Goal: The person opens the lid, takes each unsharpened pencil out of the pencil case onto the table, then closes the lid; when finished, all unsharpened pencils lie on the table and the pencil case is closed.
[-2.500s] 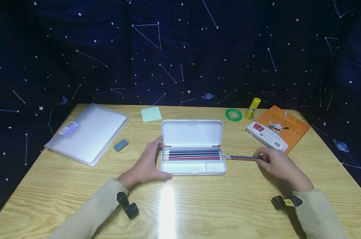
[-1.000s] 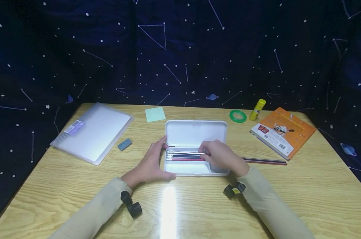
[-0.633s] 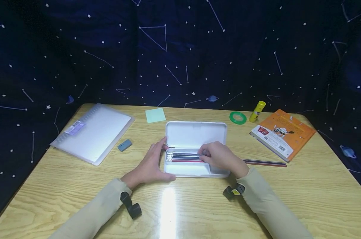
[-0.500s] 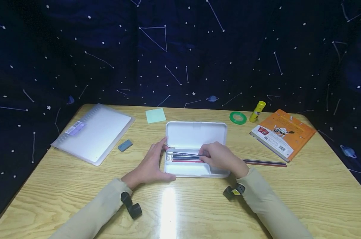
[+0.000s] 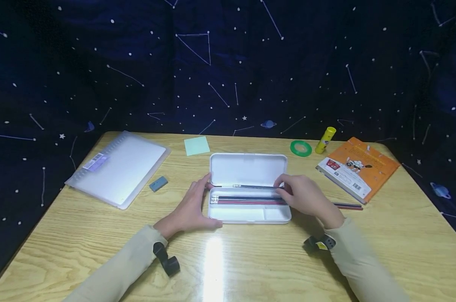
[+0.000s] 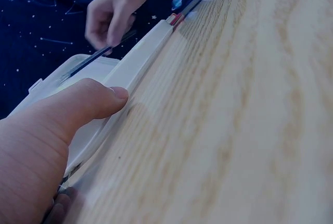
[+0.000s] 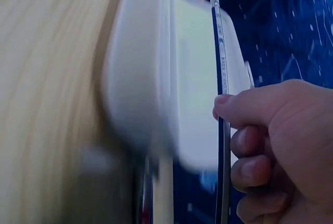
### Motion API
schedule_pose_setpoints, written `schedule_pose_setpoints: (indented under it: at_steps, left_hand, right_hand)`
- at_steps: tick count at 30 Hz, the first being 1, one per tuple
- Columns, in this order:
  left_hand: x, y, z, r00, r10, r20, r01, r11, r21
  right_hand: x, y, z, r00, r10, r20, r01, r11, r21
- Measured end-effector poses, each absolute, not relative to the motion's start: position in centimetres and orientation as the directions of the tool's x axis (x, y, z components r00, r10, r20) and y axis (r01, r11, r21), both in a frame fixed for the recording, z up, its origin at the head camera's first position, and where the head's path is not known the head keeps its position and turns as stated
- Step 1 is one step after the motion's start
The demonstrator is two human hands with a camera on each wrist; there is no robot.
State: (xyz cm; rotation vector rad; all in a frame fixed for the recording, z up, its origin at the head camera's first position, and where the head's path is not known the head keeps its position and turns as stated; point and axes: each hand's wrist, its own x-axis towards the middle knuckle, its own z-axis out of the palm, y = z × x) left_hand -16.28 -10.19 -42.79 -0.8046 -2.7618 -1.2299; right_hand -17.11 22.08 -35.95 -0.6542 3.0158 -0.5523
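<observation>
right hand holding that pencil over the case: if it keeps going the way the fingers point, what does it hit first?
The right hand points left along the open pencil case, pinching a dark pencil. Going straight on, the pencil's far end would probably meet the left hand fingers at the case's left edge; depth is unclear.

right hand [image 5: 307, 198]: slid off the middle of the pencil case [image 5: 249, 214] to its right end
dark pencil [image 5: 250, 186]: lifted out of the row, now pinched above the case
loose pencils [image 5: 348, 206]: mostly covered now, just right of the case
</observation>
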Motion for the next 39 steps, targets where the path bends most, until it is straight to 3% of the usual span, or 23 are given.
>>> schedule_pose_setpoints:
  at_steps: [11, 18, 29, 39]
  left_hand:
    - [-16.2, -10.6, -42.5, -0.876, 0.434, 0.213, 0.449, 0.570, 0.688]
    - [-16.2, -10.8, -42.6, -0.876, 0.435, 0.208, 0.445, 0.562, 0.697]
    - [-16.2, -10.3, -42.5, -0.872, 0.442, 0.210, 0.448, 0.549, 0.706]
    - [-16.1, -10.2, -42.6, -0.868, 0.449, 0.213, 0.458, 0.557, 0.693]
  right_hand:
    - [-14.3, 30.9, -37.3, -0.956, -0.267, 0.124, -0.294, 0.890, -0.350]
    - [-13.2, 34.8, -38.4, -0.947, -0.283, 0.149, -0.318, 0.883, -0.345]
    - [-13.2, 35.4, -38.8, -0.920, -0.334, 0.205, -0.386, 0.862, -0.327]
    - [-13.8, 34.2, -38.9, -0.947, -0.287, 0.142, -0.320, 0.869, -0.378]
